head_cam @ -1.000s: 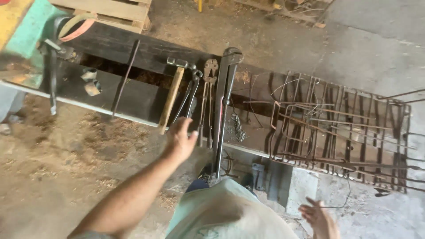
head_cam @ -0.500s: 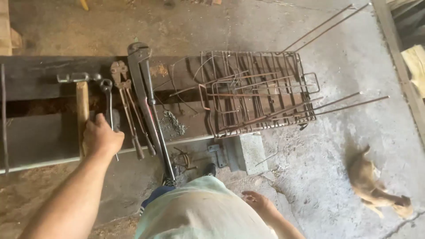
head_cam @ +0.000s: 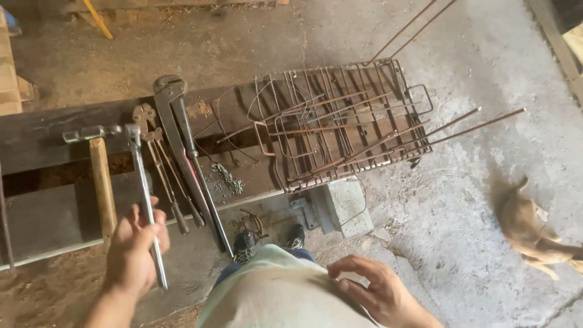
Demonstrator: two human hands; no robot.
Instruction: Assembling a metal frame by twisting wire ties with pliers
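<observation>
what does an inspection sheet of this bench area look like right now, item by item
surface: dark workbench of planks with a gap between them, sawdust on the floor around it
job's things: long steel bar tool, lifted off the bench by its lower end
clutter: wooden-handled hammer, pliers, large pipe wrench, short chain, rusty wire cage with rods sticking out to the right
grippers: left hand has its grip closed on the bar tool; right hand rests open against the person's shirt, holding nothing
cables: nothing seen
surroundings: concrete floor, grey block under the bench, a tan animal at the right edge
</observation>
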